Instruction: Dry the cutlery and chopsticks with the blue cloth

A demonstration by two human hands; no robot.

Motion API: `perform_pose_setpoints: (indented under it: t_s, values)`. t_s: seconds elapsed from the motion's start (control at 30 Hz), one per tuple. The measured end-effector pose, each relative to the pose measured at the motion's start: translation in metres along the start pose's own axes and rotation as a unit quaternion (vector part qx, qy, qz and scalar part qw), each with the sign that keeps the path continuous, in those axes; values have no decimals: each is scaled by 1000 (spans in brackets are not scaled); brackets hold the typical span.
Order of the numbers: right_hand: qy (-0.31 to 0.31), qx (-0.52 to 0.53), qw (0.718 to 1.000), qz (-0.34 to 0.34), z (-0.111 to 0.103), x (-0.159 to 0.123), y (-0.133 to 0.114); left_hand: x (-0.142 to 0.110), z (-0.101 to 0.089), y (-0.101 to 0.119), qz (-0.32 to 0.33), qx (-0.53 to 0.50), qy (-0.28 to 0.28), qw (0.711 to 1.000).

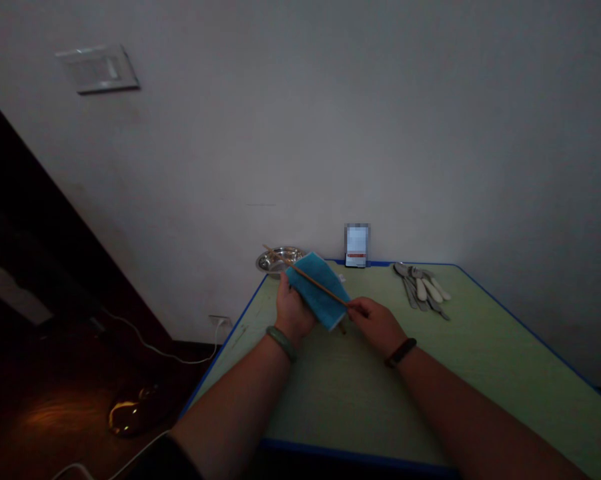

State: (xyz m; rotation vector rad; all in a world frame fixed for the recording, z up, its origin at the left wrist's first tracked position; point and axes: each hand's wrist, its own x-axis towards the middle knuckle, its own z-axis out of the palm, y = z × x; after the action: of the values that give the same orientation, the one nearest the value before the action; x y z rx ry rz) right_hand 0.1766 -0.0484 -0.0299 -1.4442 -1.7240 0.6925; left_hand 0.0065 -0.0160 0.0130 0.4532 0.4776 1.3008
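Pale green surface with blue edge banding; forearms extended over near side. Left hand curled beneath folded turquoise cloth, supporting it clear of surface. Right hand pinched on end of thin wooden stick; stick lies diagonally across cloth, braced by both hands, which stay apart. Steel spoons with cream handles bunched at far right, outside working zone. Shallow steel dish just beyond far left corner. Upright card at far edge, blurred.
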Motion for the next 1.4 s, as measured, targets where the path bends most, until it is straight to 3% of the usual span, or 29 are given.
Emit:
perform_pose_setpoints:
  t_s: [0.2,0.67,0.9,1.4]
  values:
    - [-13,-32,999,-12,0,0,-1,-1,1,2,-8,5,7,1000]
    - [12,38,998,-52,1,1,6,0,2,2,-10,-21,24,999]
    - [6,25,999,-30,-1,0,4,-1,3,2,-1,-15,34,999]
    - [17,-10,999,-44,-4,0,6,5,-4,6,31,-18,0,999]
